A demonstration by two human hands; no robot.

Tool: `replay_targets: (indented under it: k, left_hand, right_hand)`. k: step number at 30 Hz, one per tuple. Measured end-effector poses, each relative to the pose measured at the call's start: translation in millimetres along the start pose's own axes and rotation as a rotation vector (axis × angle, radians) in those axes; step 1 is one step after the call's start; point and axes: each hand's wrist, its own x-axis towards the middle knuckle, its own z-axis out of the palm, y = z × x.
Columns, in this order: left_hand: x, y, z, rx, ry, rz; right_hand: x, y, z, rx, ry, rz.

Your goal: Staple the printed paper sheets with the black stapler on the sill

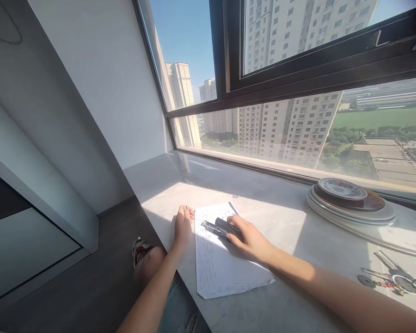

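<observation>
Right forearm [333, 283] aslant, its grip [251, 238] round dark pens [225, 225]; left hand [183, 226] curled by paper [229, 270], hold unclear

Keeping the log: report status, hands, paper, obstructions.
Left hand at left edge of paper. Right hand holding black stapler-like tool over it. Plate stack off right, clear of paper.

This looks like a home, a flat high above the ground: beyond the dark-framed window [225, 55] along the far edge of the ledge [159, 199], pale apartment blocks [308, 125] rise, and treetops [339, 155] and a green field [384, 117] lie well below. Stacked plates [327, 214], the top one patterned, sit near that edge toward the right, and a plain white wall [104, 83] meets the ledge's far left corner.
</observation>
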Motion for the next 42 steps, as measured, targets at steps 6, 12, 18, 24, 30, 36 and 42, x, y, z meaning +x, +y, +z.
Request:
replay_targets:
  k: [6,12,18,24,30,36,42]
  left_hand:
    - [-25.8,24.7,8.4,-0.013,-0.186,0.110]
    - [-26.5,18.2,2.8,0.009,-0.314,0.239]
    - [-27.0,19.3,2.7,0.005,-0.331,0.256]
    - [-20.1,18.0,4.8,0.184,-0.356,0.369]
    - [-16.1,12.8,6.3,0.254,-0.382,0.309]
    - [-18.7,18.8,3.7,0.157,-0.412,0.231]
    - [-17.6,22.9,5.0,0.221,-0.417,0.254]
  right_hand:
    - [-0.1,-4.1,-2.3,0.000,-0.020,0.022]
    - [0.5,-6.6,-3.1,0.003,-0.012,0.003]
    - [1.2,-3.5,-1.8,-0.013,-0.021,-0.007]
    - [1.9,-3.4,-1.7,0.003,-0.020,-0.023]
    - [0.5,-2.6,-1.9,0.006,-0.022,-0.054]
    - [1.0,4.4,-0.1,0.018,-0.071,-0.035]
    - [1.2,4.1,-0.7,0.035,-0.056,-0.038]
